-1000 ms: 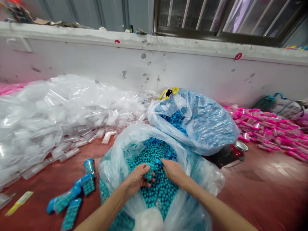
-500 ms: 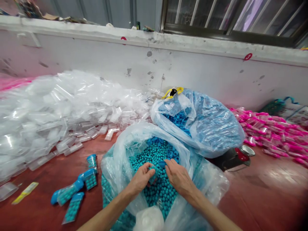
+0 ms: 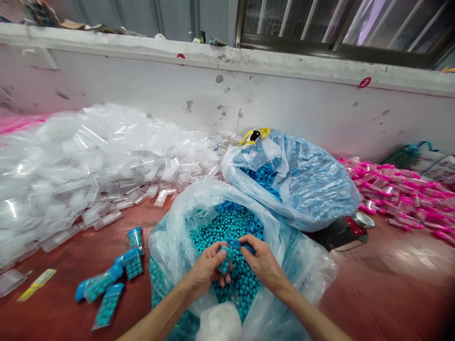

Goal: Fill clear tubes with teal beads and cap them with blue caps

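Observation:
A clear plastic bag (image 3: 167, 237) full of teal balls (image 3: 220, 225) stands open in front of me. My left hand (image 3: 206, 267) grips a small clear case (image 3: 223, 263) filled with teal balls, just above the heap. My right hand (image 3: 261, 263) pinches a blue cap (image 3: 236, 245) at the top end of that case. Several loose blue caps (image 3: 254, 226) lie on the balls at the far side of the bag.
Filled, capped cases (image 3: 110, 284) lie on the red floor at my left. A big heap of empty clear cases (image 3: 78, 166) spreads along the white wall. A second bag of blue caps (image 3: 302, 180) sits behind, pink-filled cases (image 3: 398, 194) at right, a metal tin (image 3: 343, 229) beside it.
Both hands have lifted slightly out of the balls. The right hand now holds a blue cap against the top of the case in my left hand.

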Tool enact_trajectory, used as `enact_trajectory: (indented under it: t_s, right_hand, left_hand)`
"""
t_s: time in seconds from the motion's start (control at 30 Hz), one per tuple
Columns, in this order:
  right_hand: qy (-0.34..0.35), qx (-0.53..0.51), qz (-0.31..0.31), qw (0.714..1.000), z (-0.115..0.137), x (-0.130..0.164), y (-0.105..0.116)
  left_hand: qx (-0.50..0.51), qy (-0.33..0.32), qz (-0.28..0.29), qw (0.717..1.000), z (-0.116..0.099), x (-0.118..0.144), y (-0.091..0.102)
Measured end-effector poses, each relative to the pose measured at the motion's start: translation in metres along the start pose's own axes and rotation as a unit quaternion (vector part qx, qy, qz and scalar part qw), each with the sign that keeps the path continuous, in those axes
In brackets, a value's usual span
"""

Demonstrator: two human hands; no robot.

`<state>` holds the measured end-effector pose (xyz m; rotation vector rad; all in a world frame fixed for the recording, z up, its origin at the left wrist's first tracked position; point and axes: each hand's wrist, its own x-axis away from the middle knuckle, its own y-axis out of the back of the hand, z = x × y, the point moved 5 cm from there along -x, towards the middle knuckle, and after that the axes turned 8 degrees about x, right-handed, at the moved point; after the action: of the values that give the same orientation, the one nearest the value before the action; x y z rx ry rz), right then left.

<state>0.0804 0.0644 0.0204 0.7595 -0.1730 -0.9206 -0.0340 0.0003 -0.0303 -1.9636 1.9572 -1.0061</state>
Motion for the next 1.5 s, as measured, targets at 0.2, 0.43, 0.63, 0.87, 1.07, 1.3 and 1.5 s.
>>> enact_trajectory:
  t_s: [0.2,0.43,0.63,0.87,1.07,1.3,1.5]
  right_hand:
    - [0.076,-0.024,0.006,0.997,0.011,0.006,-0.002]
    - [0.037,0.001,-0.033,0.999,0.001,0.007,0.0]
    - [0.029,-0.019,0.022,0.999,0.008,0.006,0.001]
    - [0.023,0.032,-0.008,0.999,0.011,0.004,0.009]
    - [0.109,0.109,0.067,0.986,0.013,0.014,0.0]
    - [0.004,0.034,0.077,0.996,0.007,0.013,0.012]
    - [-0.023,-0.023,0.009,0.999,0.007,0.012,-0.002]
  left_hand:
    - [0.021,-0.004,0.007,1.0,-0.001,0.002,-0.002]
    - [0.009,-0.006,0.005,1.0,0.002,0.002,0.001]
    - [-0.035,-0.01,0.016,0.999,0.001,0.005,0.004]
    - [-0.093,-0.033,0.022,0.995,-0.006,0.002,0.01]
    - [-0.12,-0.03,0.001,0.992,-0.008,0.004,0.009]
    - [-0.079,-0.016,0.005,0.997,-0.005,0.005,0.015]
    - [-0.032,-0.02,0.018,0.999,0.003,0.006,0.003]
